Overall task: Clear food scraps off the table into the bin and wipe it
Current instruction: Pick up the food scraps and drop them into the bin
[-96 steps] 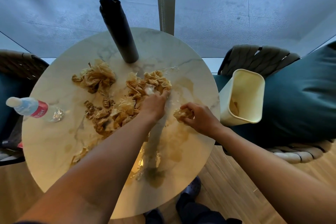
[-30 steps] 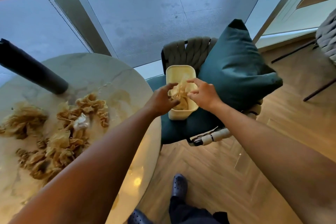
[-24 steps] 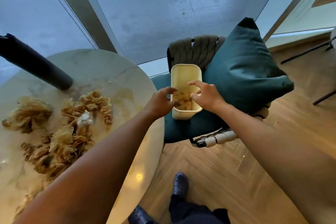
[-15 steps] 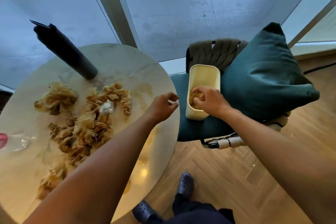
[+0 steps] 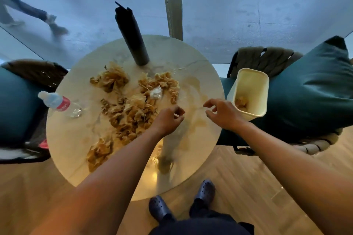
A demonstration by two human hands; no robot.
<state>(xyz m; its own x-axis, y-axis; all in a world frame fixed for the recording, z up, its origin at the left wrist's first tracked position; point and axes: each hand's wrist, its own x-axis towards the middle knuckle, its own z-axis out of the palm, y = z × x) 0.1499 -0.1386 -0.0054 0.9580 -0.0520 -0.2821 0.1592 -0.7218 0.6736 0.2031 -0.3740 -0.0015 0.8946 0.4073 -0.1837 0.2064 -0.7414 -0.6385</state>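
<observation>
- We are hovering our left hand (image 5: 169, 120) and right hand (image 5: 221, 114), fingers loosely curled and empty, over the round marble tabletop (image 5: 202, 74).
- Crumpled brown food scraps (image 5: 133, 108) are lying mid-tabletop; the cream plastic bin (image 5: 252, 82) is sitting on the chair alongside.
- Loose handfuls risk spilling floorward between tabletop and bin.

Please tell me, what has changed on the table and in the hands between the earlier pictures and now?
The right hand carried a clump of scraps from the table to the bin, dropped it inside and came back over the table, holding nothing. The left hand followed to the bin and returned, also holding nothing. The remaining scraps, black cylinder and water bottle stayed where they were.
</observation>
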